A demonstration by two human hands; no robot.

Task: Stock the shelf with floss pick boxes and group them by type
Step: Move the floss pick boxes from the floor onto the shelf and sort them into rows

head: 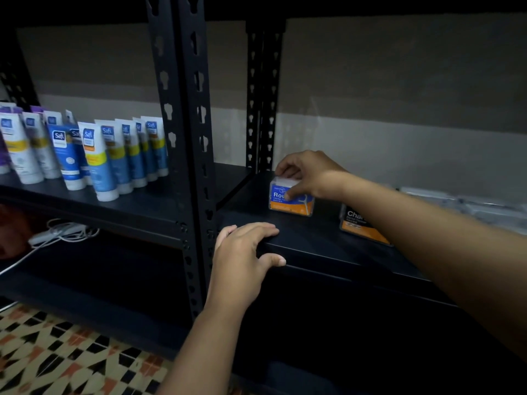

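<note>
Nearest me, the left hand (242,252) rests on the front lip of the dark metal shelf (313,246), its fingers (256,229) laid loosely over the top and the thumb hooked under the edge; it holds nothing and only steadies the person.

Farther in, the right hand (306,172) grips the small clear plastic floss pick box with the blue and orange label (288,199). Its fingers (288,169) curl over the box's top back edge and the thumb presses on the front label. The box stands upright on the shelf, toward the back left corner.

To the right of those fingers, partly hidden by the forearm, stands a black and orange labelled floss pick box (359,226). Beyond it lie blurred clear packs (470,203) that I cannot make out.

This looks like setting the blue box in its place. I would square its label to the front, keep it well apart from the black kind, and let go only once it sits flat.

Beyond the slotted dark upright post (194,138), white and blue tubes (97,158) fill the neighbouring bay.
</note>
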